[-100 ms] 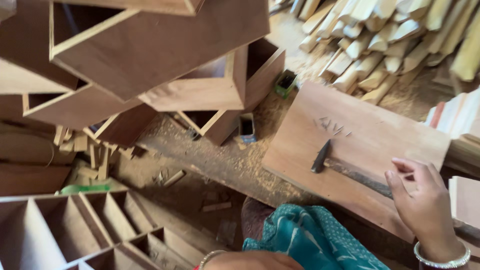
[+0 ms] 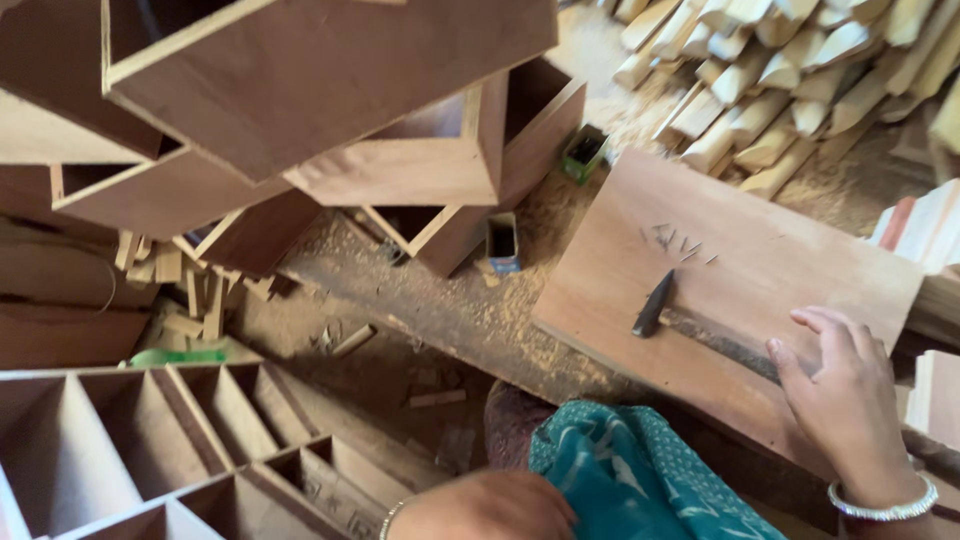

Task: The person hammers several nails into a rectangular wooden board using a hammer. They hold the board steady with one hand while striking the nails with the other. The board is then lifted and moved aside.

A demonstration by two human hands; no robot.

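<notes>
Two hands show: my right hand (image 2: 845, 400), fingers apart, rests on a hammer (image 2: 700, 330) lying on a wooden board (image 2: 800, 270) near loose nails (image 2: 680, 242). My left hand (image 2: 490, 505) sits low, fingers hidden. No nails look driven yet.

Right hand (image 2: 845, 400) flat, fingers spread — left hand (image 2: 485, 505) low, back up.

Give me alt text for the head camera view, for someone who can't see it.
The person's right hand rests open on a wooden board beside a hammer and a few small nails. Their left hand sits low in frame, above stacked wooden boxes and a sawdust-covered floor.
</notes>
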